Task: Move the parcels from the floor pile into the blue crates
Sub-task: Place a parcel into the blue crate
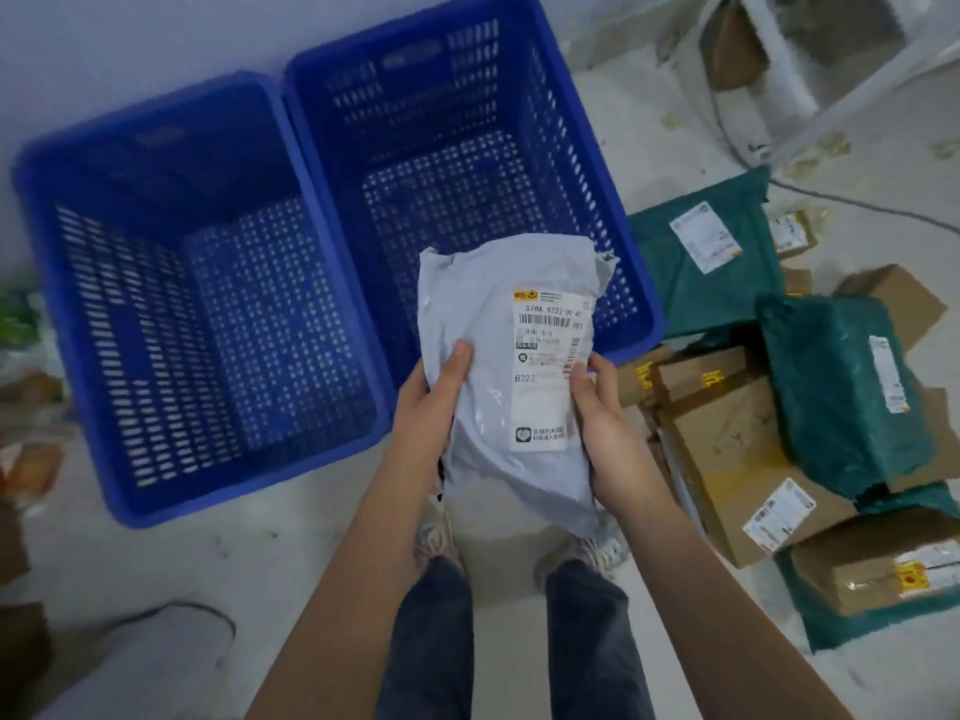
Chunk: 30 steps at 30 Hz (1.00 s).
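Observation:
I hold a grey plastic mailer parcel [493, 314] with a white shipping label upright in front of me. My left hand [434, 402] grips its left edge and my right hand [600, 423] grips its right edge, thumbs on the front. The parcel's top overlaps the near right corner of the right blue crate [631, 283]. The left blue crate [78, 324] stands beside it, touching. Nothing shows inside either crate. The floor pile [779, 407] of green mailers and brown cardboard boxes lies to the right.
My feet and legs [519, 589] stand just below the parcel on a pale concrete floor. A white frame and a cable [831, 200] lie at the back right. Blurred items line the left edge [26, 459]. A grey object [156, 657] is at bottom left.

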Available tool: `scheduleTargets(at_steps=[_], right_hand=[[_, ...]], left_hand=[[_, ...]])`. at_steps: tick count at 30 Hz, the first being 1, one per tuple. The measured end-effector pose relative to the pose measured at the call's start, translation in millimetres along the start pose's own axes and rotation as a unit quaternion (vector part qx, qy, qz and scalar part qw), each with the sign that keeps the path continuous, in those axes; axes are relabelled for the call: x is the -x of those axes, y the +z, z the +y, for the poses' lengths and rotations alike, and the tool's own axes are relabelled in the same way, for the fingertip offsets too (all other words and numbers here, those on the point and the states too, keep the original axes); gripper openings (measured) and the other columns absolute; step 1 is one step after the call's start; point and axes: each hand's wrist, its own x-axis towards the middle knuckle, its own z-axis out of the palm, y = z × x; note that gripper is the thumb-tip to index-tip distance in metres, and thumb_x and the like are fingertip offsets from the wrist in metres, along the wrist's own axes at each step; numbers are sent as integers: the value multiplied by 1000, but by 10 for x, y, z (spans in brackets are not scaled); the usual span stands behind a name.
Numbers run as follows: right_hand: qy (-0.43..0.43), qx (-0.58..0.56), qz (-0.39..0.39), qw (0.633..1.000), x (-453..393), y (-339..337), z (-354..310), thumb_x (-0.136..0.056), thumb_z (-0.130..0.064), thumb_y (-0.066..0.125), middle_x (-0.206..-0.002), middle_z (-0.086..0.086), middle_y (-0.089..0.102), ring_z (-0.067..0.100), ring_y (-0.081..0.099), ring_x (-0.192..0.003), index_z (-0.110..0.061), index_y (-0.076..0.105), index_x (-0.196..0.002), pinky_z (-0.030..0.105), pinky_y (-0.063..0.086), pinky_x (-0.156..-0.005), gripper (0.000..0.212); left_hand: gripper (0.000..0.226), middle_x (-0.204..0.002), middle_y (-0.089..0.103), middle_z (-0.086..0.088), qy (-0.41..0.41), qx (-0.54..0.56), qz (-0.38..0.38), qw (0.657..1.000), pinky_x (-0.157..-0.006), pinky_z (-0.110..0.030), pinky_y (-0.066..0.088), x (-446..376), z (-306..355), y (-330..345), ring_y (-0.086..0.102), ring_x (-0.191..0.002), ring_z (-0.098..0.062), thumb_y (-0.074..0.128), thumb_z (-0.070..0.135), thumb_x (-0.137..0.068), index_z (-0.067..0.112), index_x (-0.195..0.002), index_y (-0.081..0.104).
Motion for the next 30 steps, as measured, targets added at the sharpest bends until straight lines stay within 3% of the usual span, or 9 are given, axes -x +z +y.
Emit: scheduleTargets(at_steps=[2,5,9,13,17,21,25,27,30], right_hand=[[8,-21,-16,1000,-57,381,22,-100,-31,42,-109,-16,63,-5,66,-92,-39,47,-116,17,54,-74,19],[13,23,-57,998,-193,977,18,-100,-28,43,-110,-17,62,1,62,-100,-44,48,-110,25,51,-85,20],[40,73,-79,993,-396,1595,39,-99,-36,40,-110,-14,65,2,63,-99,-43,53,-113,20,52,-77,20],[98,143,-91,981,-631,2087,-19,-94,-52,36,-133,0,55,18,54,-120,-24,54,-129,40,40,-107,49],[62,235,-166,956,-888,2436,-39,-87,-50,56,-135,6,51,16,57,-115,-20,58,-120,28,50,-96,45],[68,238,-217,944,-1143,2703,107,-77,-42,72,-124,-12,55,-1,57,-101,-34,50,-117,8,49,-71,47],[68,264,-221,936,-1454,2988,394,-75,-35,77,-110,-22,52,-4,53,-98,-27,36,-136,5,44,-68,74],[89,267,-218,934,-1614,3066,593,-76,-33,77,-109,-23,52,-5,53,-99,-26,36,-137,4,45,-69,74],[129,296,-202,925,-1887,3095,878,-76,-31,77,-118,-14,51,6,52,-109,-23,35,-139,19,44,-87,76]], left_hand=[[46,-101,66,17,1,16,13,1000,-69,-20,49,-35,78,-411,64,-91,-3,62,58,-76,36,-117,56],[50,-106,67,14,12,42,41,998,-71,-20,50,-114,207,-977,65,-92,-4,63,55,-77,32,-121,57],[55,-116,67,7,8,62,83,995,-87,-32,52,-301,257,-1543,65,-102,-13,63,56,-78,30,-125,56],[50,-116,66,6,-28,90,125,988,-94,-40,50,-552,211,-1903,64,-102,-17,63,58,-77,31,-119,58],[45,-113,68,5,-53,122,145,980,-94,-42,50,-849,173,-2164,65,-103,-19,65,57,-77,31,-113,60],[54,-113,70,6,-43,135,137,980,-88,-38,54,-1237,80,-2457,67,-101,-16,68,54,-75,29,-122,60],[45,-108,72,6,-33,147,125,981,-78,-31,57,-1655,-128,-2693,70,-97,-13,65,49,-81,27,-121,61],[48,-117,69,3,-38,141,114,983,-89,-35,54,-1863,-296,-2784,66,-105,-15,62,47,-84,24,-126,58],[56,-131,60,0,-91,114,109,983,-104,-43,43,-2196,-567,-2860,58,-118,-20,61,49,-85,23,-133,51]])
